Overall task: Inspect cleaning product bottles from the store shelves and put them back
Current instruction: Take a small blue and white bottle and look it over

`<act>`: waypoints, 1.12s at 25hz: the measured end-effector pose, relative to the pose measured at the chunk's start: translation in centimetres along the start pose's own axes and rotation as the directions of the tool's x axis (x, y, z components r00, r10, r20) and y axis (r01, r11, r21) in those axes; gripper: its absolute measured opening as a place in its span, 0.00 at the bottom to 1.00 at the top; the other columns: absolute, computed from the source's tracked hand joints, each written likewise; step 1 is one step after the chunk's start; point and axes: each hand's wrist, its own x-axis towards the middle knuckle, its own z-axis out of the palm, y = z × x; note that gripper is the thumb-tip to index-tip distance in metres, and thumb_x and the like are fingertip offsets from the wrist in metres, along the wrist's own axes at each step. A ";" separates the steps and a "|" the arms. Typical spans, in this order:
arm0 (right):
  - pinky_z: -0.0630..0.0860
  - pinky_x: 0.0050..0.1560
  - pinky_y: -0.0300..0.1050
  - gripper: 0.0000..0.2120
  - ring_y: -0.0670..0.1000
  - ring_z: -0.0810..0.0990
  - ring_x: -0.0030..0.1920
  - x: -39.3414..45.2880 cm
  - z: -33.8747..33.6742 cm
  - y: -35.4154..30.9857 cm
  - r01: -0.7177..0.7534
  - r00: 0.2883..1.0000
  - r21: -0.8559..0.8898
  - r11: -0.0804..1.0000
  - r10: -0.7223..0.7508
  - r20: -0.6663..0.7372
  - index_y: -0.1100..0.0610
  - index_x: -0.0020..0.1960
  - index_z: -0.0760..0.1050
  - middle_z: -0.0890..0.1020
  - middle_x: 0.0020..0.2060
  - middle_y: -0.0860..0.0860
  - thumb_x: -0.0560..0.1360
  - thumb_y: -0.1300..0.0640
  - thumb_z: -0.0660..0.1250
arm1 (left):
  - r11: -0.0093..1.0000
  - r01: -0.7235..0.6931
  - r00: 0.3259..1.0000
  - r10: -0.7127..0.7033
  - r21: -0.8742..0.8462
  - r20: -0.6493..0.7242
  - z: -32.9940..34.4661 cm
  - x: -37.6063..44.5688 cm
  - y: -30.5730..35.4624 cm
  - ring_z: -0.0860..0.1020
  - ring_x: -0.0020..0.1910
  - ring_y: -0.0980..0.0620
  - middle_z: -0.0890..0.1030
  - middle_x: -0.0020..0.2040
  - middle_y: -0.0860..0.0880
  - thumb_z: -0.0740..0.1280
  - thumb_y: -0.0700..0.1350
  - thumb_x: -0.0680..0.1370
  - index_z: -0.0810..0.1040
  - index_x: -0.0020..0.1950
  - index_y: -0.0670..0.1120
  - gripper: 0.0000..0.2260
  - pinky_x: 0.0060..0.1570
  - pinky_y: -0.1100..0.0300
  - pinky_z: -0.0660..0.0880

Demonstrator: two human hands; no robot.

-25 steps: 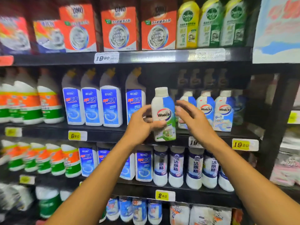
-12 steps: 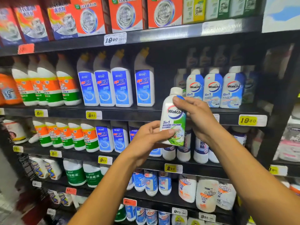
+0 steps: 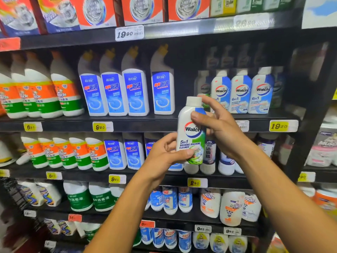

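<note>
You have both hands raised in front of the shelves with a Walch bottle (image 3: 191, 132) held upright between them, clear of the shelf boards. Your left hand (image 3: 164, 154) cups the lower part from the left, thumb pressed across the bottom of the label and fingers wrapped behind. Your right hand (image 3: 218, 125) grips the upper part from the right, thumb on the front near the blue shoulder, index finger reaching up by the white cap. The label reads "Walch", "5in1 WASHING MACHINE CLEANER", with green at the base. Behind it on the shelf stand three Walch 6in1 bottles (image 3: 241, 92), white and blue, with more rows dim behind them. To their left is a row of blue-labelled toilet cleaner bottles (image 3: 135, 92), then orange-and-green Mr Muscle bottles (image 3: 62, 94). A price tag (image 3: 279, 126) on the shelf edge reads 19.80; another tag (image 3: 129, 33) above reads 19.90.
</note>
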 end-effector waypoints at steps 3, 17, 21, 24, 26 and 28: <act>0.80 0.39 0.38 0.26 0.47 0.86 0.45 -0.2 0.5 1.0 -0.006 1.000 -0.030 1.000 0.005 -0.010 0.51 0.68 0.73 0.87 0.46 0.49 0.72 0.57 0.73 | 0.996 0.054 0.998 -0.052 -0.074 0.029 -0.7 -0.4 -0.8 0.84 0.54 0.45 0.85 0.55 0.42 0.76 0.38 0.69 0.79 0.61 0.42 0.21 0.51 0.57 0.80; 0.78 0.39 0.39 0.07 0.45 0.83 0.41 0.4 2.6 1.3 -0.017 0.996 -0.100 0.995 0.008 -0.093 0.50 0.47 0.84 0.85 0.41 0.47 0.71 0.49 0.72 | 0.998 -0.050 0.992 0.055 0.048 -0.113 -2.3 -1.5 -2.0 0.85 0.50 0.48 0.86 0.52 0.46 0.77 0.33 0.68 0.78 0.59 0.44 0.22 0.46 0.60 0.81; 0.80 0.40 0.40 0.11 0.46 0.84 0.41 0.6 2.9 1.0 0.001 0.995 -0.085 0.996 -0.009 -0.102 0.56 0.49 0.84 0.86 0.42 0.51 0.70 0.51 0.71 | 0.997 -0.056 0.993 0.060 0.047 -0.098 -2.6 -1.7 -1.8 0.85 0.50 0.48 0.86 0.52 0.47 0.78 0.35 0.67 0.78 0.60 0.44 0.23 0.45 0.61 0.80; 0.78 0.48 0.47 0.20 0.53 0.83 0.47 0.8 2.9 0.8 -0.068 0.993 -0.082 0.994 0.060 -0.099 0.63 0.58 0.81 0.85 0.51 0.61 0.73 0.50 0.68 | 0.998 -0.002 1.000 0.003 -0.061 0.013 -2.9 -1.8 -1.5 0.84 0.53 0.45 0.85 0.54 0.43 0.79 0.38 0.66 0.80 0.59 0.45 0.22 0.49 0.57 0.81; 0.76 0.52 0.50 0.24 0.56 0.82 0.49 0.9 3.1 0.5 -0.086 0.993 -0.072 0.994 0.079 -0.088 0.65 0.60 0.79 0.84 0.53 0.63 0.72 0.48 0.67 | 0.996 0.024 0.998 -0.019 -0.091 0.056 -3.1 -1.8 -1.3 0.83 0.55 0.43 0.85 0.56 0.42 0.79 0.41 0.65 0.80 0.60 0.45 0.24 0.53 0.53 0.81; 0.77 0.50 0.49 0.24 0.54 0.83 0.48 1.0 3.2 0.4 -0.074 0.994 -0.079 0.994 0.067 -0.089 0.66 0.60 0.79 0.84 0.53 0.63 0.72 0.49 0.68 | 0.997 0.015 0.998 -0.010 -0.079 0.058 -3.1 -1.8 -1.0 0.83 0.56 0.42 0.84 0.56 0.42 0.79 0.41 0.66 0.80 0.60 0.45 0.23 0.54 0.52 0.81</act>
